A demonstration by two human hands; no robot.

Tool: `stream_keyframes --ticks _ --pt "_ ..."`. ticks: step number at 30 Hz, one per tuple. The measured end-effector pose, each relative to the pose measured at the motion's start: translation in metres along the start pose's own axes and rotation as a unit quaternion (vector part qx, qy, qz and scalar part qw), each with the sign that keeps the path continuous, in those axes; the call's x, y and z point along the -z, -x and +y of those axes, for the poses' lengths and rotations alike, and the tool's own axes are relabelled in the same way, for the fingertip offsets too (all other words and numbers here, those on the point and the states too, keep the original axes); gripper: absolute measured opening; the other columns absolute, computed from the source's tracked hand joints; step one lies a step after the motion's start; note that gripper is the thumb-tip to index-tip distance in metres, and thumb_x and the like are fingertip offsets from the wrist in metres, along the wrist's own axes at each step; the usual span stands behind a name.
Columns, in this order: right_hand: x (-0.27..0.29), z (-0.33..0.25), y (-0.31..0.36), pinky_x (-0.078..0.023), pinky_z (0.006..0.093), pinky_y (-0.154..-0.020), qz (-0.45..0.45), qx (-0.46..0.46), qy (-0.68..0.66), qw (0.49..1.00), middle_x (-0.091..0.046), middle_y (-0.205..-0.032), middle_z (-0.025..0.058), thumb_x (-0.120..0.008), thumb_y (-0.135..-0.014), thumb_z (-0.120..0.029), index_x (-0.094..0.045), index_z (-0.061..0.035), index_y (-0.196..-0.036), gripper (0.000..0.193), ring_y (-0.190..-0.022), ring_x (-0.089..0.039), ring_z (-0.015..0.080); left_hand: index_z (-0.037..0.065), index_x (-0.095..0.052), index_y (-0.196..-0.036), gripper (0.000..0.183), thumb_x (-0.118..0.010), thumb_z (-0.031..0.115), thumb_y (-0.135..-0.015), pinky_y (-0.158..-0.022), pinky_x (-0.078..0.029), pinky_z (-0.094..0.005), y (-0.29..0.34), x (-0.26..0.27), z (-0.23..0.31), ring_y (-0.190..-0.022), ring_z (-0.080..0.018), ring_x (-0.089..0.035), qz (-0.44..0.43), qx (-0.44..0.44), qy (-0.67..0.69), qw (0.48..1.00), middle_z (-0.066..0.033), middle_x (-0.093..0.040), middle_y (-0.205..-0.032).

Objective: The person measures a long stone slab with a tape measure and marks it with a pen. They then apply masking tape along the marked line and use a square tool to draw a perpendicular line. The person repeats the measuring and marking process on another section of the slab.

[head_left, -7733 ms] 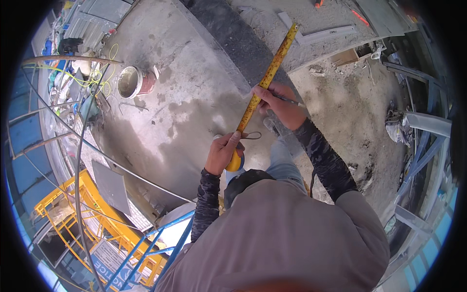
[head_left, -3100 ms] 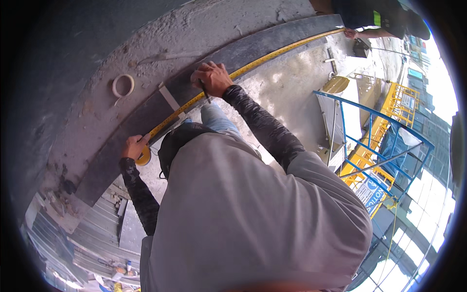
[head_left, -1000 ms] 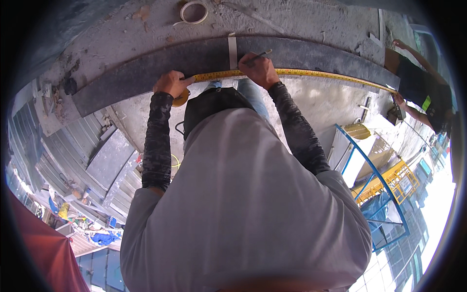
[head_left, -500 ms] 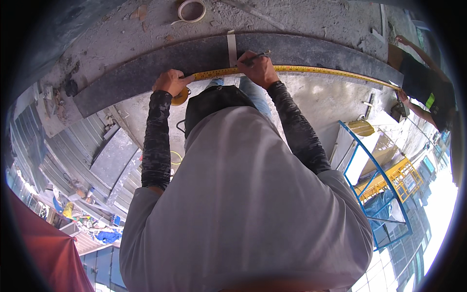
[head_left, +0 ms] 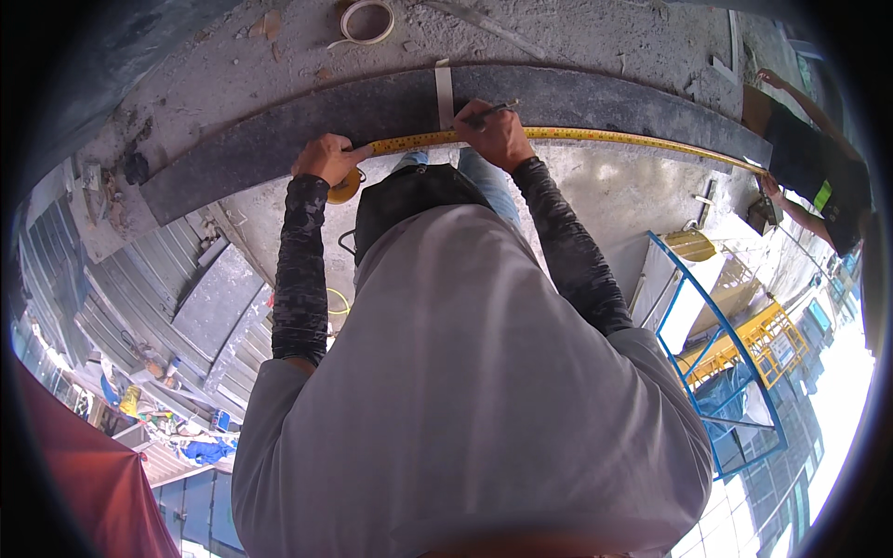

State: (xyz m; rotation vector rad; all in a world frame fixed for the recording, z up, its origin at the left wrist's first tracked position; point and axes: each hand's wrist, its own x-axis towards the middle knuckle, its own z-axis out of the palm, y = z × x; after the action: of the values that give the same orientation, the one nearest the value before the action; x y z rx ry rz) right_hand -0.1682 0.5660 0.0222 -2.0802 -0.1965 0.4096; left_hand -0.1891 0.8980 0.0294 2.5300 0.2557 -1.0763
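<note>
A long dark grey slab [head_left: 363,112] stretches across in front of me, with a strip of pale tape [head_left: 444,93] running across its width. Along its near edge lies a pulled-out yellow tape measure [head_left: 605,137]. My left hand [head_left: 326,158] is closed on the tape measure, its round yellow case hanging just under the fingers. My right hand [head_left: 493,135] grips a dark pencil or marker, whose exact kind I cannot make out, and rests at the slab's edge beside the pale strip. At the far right, a co-worker's hand [head_left: 771,186] holds the tape measure's other end.
A roll of pale tape [head_left: 366,20] lies on the dusty ground beyond the slab. The co-worker [head_left: 800,153] stands at the slab's right end. To the lower right is a blue metal frame [head_left: 721,316] near yellow railing [head_left: 744,349]. Corrugated metal sheets [head_left: 139,279] lie at the left.
</note>
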Motion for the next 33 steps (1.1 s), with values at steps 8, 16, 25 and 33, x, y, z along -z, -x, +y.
stream_keyframes --ticks 8,16,25,33 --pt "-0.004 0.012 -0.002 -0.059 0.0354 -0.076 -0.01 -0.018 0.014 1.0 -0.076 -0.084 0.0133 -0.075 -0.093 -0.018 -0.073 -0.0061 -0.101 0.014 -0.08 -0.078 0.0242 0.011 -0.084 -0.112 0.061 -0.075 0.066 -0.087 -0.092 -0.06 -0.0461 -0.005 0.001 0.001 -0.105 -0.0332 -0.078 -0.029 0.022 -0.013 0.999 -0.0155 -0.081 -0.111" --pt "-0.007 0.006 -0.005 -0.061 0.0334 -0.079 -0.014 -0.009 0.018 1.0 -0.079 -0.089 0.0102 -0.077 -0.095 -0.019 -0.074 -0.0064 -0.101 0.014 -0.087 -0.08 0.0204 0.019 -0.084 -0.112 0.053 -0.072 0.065 -0.088 -0.097 -0.059 -0.0487 0.007 0.015 0.005 -0.112 -0.033 -0.076 -0.041 0.052 -0.011 0.998 -0.0095 -0.08 -0.116" --pt "0.001 0.004 -0.001 -0.056 0.0346 -0.075 -0.014 -0.016 0.033 0.999 -0.072 -0.085 0.0089 -0.076 -0.093 -0.014 -0.073 -0.0061 -0.101 0.012 -0.079 -0.07 0.0167 0.012 -0.085 -0.1 0.055 -0.074 0.065 -0.089 -0.086 -0.06 -0.0444 -0.005 0.003 0.0 -0.093 -0.0336 -0.079 -0.036 0.008 0.0 0.999 -0.016 -0.081 -0.098" --pt "0.008 0.019 0.005 -0.058 0.0322 -0.078 0.065 -0.041 -0.229 0.97 -0.077 -0.094 0.0075 -0.075 -0.1 -0.022 -0.074 -0.0027 -0.108 0.02 -0.086 -0.074 0.015 0.005 -0.081 -0.088 0.051 -0.076 0.055 -0.092 -0.074 -0.056 -0.044 -0.003 -0.001 -0.004 -0.077 -0.0356 -0.075 0.006 -0.04 0.02 0.999 -0.0207 -0.075 -0.082"
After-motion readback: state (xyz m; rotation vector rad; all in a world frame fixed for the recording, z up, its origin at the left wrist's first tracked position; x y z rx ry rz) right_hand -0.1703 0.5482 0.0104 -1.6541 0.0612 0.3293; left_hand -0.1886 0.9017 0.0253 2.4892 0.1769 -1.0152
